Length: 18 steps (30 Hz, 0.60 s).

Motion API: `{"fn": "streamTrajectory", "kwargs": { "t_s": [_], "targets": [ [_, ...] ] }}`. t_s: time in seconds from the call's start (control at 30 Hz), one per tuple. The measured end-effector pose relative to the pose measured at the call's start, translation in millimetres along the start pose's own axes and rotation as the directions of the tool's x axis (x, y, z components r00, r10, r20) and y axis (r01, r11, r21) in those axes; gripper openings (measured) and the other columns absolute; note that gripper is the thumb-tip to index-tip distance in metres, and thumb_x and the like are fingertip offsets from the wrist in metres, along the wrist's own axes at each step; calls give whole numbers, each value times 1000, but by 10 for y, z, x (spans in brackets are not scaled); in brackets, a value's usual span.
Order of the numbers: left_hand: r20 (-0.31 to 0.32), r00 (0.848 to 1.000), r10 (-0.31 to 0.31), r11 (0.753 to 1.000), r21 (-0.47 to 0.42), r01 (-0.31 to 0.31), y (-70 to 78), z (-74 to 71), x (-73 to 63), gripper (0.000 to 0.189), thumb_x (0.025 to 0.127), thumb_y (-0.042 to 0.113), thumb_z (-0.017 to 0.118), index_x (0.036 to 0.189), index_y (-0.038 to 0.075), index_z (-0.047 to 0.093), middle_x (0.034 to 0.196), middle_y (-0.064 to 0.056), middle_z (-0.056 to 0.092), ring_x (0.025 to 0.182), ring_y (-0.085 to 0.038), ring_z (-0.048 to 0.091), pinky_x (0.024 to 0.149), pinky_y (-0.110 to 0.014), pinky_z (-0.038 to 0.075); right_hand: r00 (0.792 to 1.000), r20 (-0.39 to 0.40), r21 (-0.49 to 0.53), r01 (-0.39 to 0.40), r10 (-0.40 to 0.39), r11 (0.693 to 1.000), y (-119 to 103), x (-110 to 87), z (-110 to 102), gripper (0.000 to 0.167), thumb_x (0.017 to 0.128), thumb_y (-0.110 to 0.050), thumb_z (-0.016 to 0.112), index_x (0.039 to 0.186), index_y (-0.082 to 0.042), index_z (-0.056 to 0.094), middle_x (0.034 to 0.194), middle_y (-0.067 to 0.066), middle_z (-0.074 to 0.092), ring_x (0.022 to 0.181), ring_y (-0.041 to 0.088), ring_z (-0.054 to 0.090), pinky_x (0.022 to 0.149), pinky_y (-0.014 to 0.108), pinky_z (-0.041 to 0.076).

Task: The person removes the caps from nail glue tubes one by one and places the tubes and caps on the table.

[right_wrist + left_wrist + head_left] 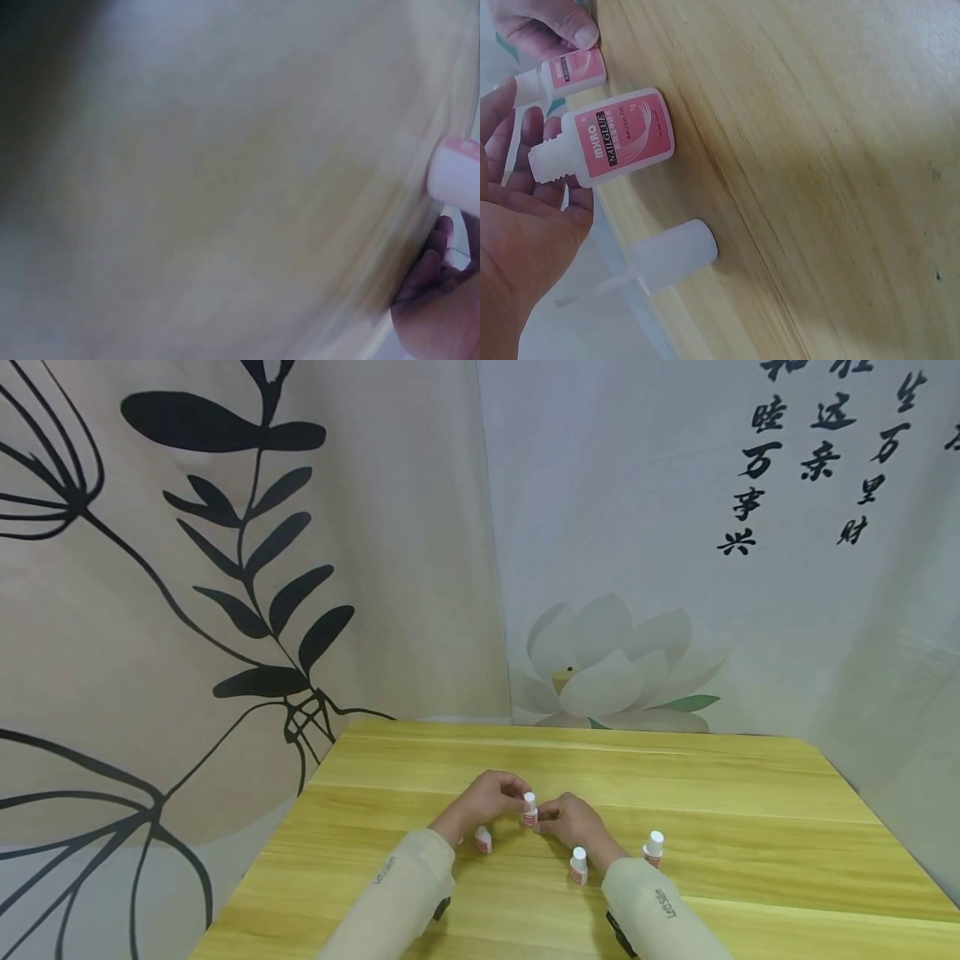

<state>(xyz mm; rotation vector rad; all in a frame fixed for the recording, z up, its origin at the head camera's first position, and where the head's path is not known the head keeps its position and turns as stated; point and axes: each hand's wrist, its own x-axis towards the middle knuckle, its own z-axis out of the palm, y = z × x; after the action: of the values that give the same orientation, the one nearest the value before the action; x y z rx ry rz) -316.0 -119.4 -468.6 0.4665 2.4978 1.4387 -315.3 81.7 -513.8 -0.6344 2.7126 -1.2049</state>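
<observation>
Tabletop (405, 760): widest open room far and right; far edge well ahead of you. Your left hand (491, 797) pinches centre bottle (529, 817) at cap (529, 797); your right hand (574, 818) grips it low. Uncapped bottle (630, 139) stands near left hand, two capped bottles (578, 866) near right. Loose brush cap (676, 255) stands near uncapped bottle, brush up. Judgement: one opened, centre one in work, two left.

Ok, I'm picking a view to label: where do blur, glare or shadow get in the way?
Head view: soft light, but print on the held bottle too small to read; left wrist: large print on the uncapped bottle legible, pale glare on the table at upper right; right wrist: table badly blurred, darkened at upper left, cause unclear.
</observation>
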Motion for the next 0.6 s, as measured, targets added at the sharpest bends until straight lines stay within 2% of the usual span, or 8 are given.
{"fn": "streamTrajectory", "kwargs": {
  "t_s": [0.43, 0.6],
  "targets": [
    [-4, 1000, -24, 999, -26, 24, -42, 29, 19, 14, 89, 18, 76, 101, 12, 70, 94, 2, 67, 93, -16, 59, 95, -46, 44, 1000, -2, -6, 9, -9, 1000, -6, 3, 12, 10, 90, -24, 75, 98, -20, 80, 95, -6, 75, 90, 15, 63, 80, 42, 49],
    [-6, 1000, -28, 999, -28, 28, -7, 16, -6, 17, 89, 18, 76, 103, 12, 70, 94, 1, 67, 94, -16, 59, 96, -46, 44, 1000, 2, -4, 11, -11, 1000, -2, 6, 11, 10, 90, -24, 74, 97, -21, 80, 95, -6, 75, 88, 14, 62, 79, 41, 49]
  ]
}}
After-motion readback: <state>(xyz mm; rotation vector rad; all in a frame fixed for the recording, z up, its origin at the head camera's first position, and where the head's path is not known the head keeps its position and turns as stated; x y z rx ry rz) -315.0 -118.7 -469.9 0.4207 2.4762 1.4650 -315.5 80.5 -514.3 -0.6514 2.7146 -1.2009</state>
